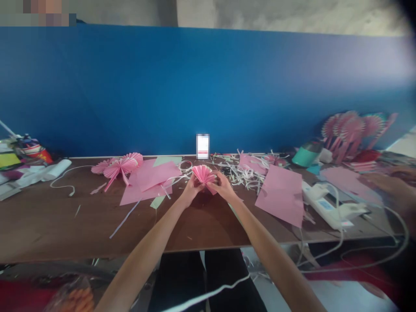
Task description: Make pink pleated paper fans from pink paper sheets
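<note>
Bare forearms (143, 255) cross the desk's near edge; the left hand (191, 193) and right hand (225, 187) pinch a pleated pink paper fan (203, 173) between them, over the desk's (191, 229) middle. Beyond it a lit phone (203, 148) stands by the far edge. White paper strips (244, 173) and a pink sheet (281, 193) lie rightward; finished-looking pink fans (121, 167) sit leftward, near the far edge.

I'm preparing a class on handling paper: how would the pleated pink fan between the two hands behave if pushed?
The pleated pink fan is probably light, as it looks like thin folded paper. Its narrow pleats likely make it stiff along the folds but springy across them. Pressed hard, it may crease, since only folds appear to give it shape.
</note>
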`<state>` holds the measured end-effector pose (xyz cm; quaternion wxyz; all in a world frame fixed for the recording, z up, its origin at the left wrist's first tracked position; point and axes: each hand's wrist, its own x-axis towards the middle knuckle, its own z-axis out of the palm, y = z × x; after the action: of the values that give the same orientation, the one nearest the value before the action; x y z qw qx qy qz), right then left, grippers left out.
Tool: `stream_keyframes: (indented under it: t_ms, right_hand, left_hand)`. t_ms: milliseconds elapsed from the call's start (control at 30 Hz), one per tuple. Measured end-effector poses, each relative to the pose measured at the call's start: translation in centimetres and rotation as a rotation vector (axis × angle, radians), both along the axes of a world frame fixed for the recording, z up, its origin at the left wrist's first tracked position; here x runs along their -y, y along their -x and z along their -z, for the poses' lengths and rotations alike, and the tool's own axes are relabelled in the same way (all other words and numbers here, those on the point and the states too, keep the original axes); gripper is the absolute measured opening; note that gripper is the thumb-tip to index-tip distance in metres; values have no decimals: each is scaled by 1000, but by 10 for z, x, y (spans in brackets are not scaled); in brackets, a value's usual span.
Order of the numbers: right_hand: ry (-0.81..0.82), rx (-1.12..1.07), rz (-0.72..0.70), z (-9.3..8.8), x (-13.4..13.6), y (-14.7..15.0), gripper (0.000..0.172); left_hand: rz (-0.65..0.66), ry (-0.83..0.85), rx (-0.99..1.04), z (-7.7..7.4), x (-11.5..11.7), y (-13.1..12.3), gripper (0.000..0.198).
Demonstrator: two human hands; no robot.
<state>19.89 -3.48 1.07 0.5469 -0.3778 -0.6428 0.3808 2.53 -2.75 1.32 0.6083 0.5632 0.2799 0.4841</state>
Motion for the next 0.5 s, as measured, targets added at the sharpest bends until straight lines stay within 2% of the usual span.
stream_keyframes:
  t_ms: [100, 200, 333, 433, 500]
  right_hand:
    - [-103, 119, 115, 0, 1, 1, 44]
    - [-234, 236, 220, -1, 3, 1, 33]
    - [-358, 379, 253, -2, 6, 2, 20]
    - [-379, 437, 281, -3, 7, 2, 21]
    - [-387, 458, 290, -3, 6, 1, 21]
  left_hand:
    - [-48, -27, -1, 2, -1, 0, 60]
    - [-109, -24, 3, 6, -4, -1, 54]
    - [-157, -12, -19, 12, -8, -2, 43]
    - [-147, -27, -66, 11, -9, -2, 39]
    - [-185, -72, -82, 9, -8, -2, 42]
